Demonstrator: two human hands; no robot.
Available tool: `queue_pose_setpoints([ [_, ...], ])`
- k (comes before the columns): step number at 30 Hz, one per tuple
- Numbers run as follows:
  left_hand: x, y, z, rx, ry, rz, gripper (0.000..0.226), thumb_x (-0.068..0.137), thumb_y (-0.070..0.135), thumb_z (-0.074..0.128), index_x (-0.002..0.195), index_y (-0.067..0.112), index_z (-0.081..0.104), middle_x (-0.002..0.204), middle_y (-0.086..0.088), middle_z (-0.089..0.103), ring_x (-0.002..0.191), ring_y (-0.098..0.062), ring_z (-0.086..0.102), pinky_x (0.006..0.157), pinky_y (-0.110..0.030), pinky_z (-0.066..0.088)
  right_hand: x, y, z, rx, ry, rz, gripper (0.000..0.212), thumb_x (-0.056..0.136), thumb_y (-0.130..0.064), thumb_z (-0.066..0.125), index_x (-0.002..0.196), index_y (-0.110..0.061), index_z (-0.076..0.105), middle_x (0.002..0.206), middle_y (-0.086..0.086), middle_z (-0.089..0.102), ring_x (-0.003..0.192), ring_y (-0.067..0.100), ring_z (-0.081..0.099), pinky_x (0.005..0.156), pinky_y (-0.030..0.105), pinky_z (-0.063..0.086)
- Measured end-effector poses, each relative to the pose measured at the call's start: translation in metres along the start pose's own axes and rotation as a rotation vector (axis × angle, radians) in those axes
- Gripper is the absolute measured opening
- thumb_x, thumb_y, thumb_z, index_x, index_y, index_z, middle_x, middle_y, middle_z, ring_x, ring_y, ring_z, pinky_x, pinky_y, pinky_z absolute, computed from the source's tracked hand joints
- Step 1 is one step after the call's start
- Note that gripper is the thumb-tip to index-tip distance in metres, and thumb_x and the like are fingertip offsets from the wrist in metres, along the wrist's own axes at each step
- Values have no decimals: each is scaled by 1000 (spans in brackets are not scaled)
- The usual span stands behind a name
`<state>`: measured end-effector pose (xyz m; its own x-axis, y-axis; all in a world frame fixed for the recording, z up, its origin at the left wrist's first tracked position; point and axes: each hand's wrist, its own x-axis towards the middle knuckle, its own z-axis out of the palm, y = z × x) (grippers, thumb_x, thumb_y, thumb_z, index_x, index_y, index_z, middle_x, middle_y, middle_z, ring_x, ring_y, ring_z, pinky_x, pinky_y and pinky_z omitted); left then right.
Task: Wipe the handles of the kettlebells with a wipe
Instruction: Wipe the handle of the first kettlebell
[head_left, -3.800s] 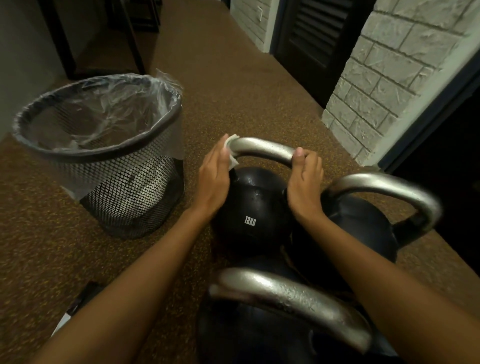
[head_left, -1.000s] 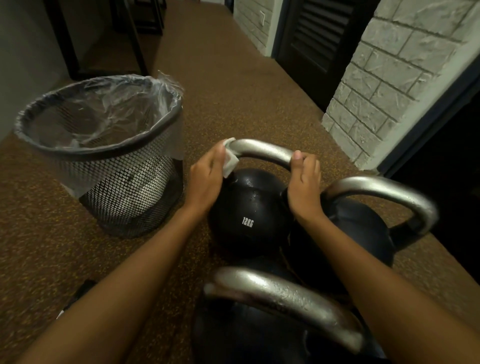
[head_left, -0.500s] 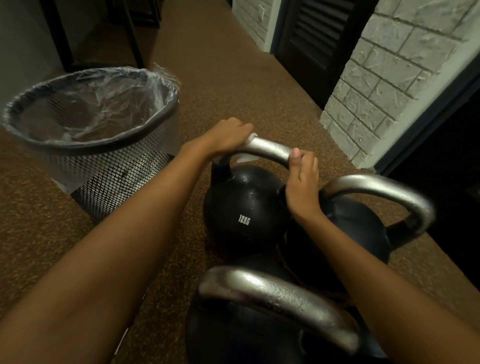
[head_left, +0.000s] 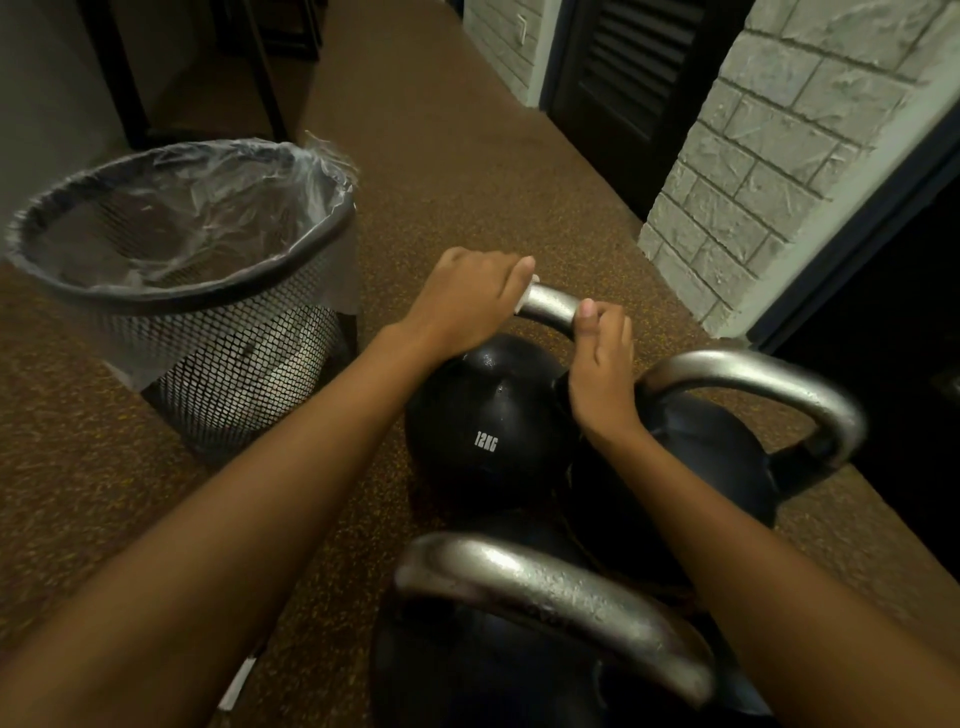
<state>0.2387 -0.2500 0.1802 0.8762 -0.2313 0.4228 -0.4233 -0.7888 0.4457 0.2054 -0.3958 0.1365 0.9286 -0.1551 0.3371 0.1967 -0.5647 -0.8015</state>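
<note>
Three black kettlebells with silver handles stand close together on the floor. The far one, marked 12KG (head_left: 485, 415), has its handle (head_left: 550, 306) held by both hands. My left hand (head_left: 467, 301) wraps over the handle's left part, with a sliver of white wipe (head_left: 521, 307) showing under its fingers. My right hand (head_left: 602, 364) grips the handle's right end, thumb on top. A second kettlebell (head_left: 717, 452) sits to the right. The third kettlebell (head_left: 519, 649) is nearest to me.
A black mesh bin (head_left: 208, 322) with a clear plastic liner stands left of the kettlebells. A grey brick pillar (head_left: 753, 171) and a dark louvred door (head_left: 623, 78) lie to the right. Brown speckled floor (head_left: 441, 156) runs ahead. A flat white-edged object (head_left: 236, 686) lies by my left arm.
My left hand has turned from the handle's left side to over its top and slid right with the wipe, nearly meeting my right hand. The right hand stayed put.
</note>
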Motion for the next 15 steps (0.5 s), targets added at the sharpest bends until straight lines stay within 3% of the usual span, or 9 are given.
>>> queue_pose_setpoints([
  [4,-2,-10,-4,-11,1,-69,38,101,22,26,97,9,61,81,-5,60,79,-23,56,96,-37,35,0,0,0,-10,-12,15,33,101,-31,30,112,-7,48,109,7,45,109,26,43,98,37,32],
  [7,5,3,0,144,-23,-56,37,100,20,25,102,8,60,92,-11,66,86,-30,60,95,-41,37,0,0,1,-9,3,8,33,101,-31,30,111,-7,48,111,10,47,109,27,43,99,41,33],
  [10,-5,4,10,147,86,53,41,100,26,23,102,12,62,94,-6,66,89,-23,59,101,-36,30,-1,0,1,2,-11,18,34,101,-33,29,112,-7,48,114,10,46,111,26,43,101,43,33],
  [12,-19,-5,17,92,185,123,42,99,29,24,111,14,61,105,-3,65,99,-18,56,100,-31,30,-1,0,0,3,-16,22,34,101,-34,28,112,-8,47,114,9,46,112,26,43,101,42,33],
  [15,-32,-23,23,-94,267,57,40,101,29,24,119,19,58,114,2,61,109,-11,53,100,-27,30,-1,-1,1,-9,-1,24,34,101,-32,29,112,-7,48,114,10,46,111,27,43,101,40,32],
])
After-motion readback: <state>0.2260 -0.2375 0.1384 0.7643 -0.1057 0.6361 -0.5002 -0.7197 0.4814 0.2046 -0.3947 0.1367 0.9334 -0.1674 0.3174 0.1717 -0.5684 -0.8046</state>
